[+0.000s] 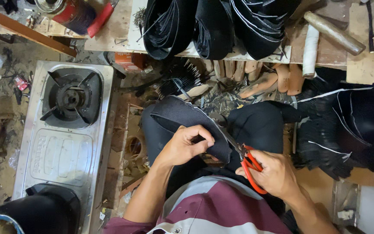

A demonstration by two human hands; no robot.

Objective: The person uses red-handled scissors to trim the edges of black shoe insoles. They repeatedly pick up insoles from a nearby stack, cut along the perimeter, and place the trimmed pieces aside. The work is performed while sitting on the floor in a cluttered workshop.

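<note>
- Black fabric piece point(182, 117): lies across the person's lap, just right of the gas stove, its lower edge pinched in the left hand point(186, 145).
- Left hand: fingers curled and grasping the fabric's folded edge, thumb on top.
- Right hand point(273, 173): fingers clenched through the handles of the red-handled scissors point(249, 167), right of the fabric piece.
- Scissors: blades point up and left, meeting the fabric's edge; whether the blades are parted cannot be told.
- Gas stove point(61, 143): steel, two burners; the upper burner bare, a dark pot point(44, 212) on the lower one.
- Stacked black cut pieces point(221, 26): on the wooden bench above the fabric piece, well apart from the hands.
- Second heap of black pieces point(343, 130): right of the lap, near the right hand.
- Wooden shoe lasts point(260, 78): on the floor between the bench and the lap.
- White roll point(310, 50): on the bench edge, right of the stacks.
</note>
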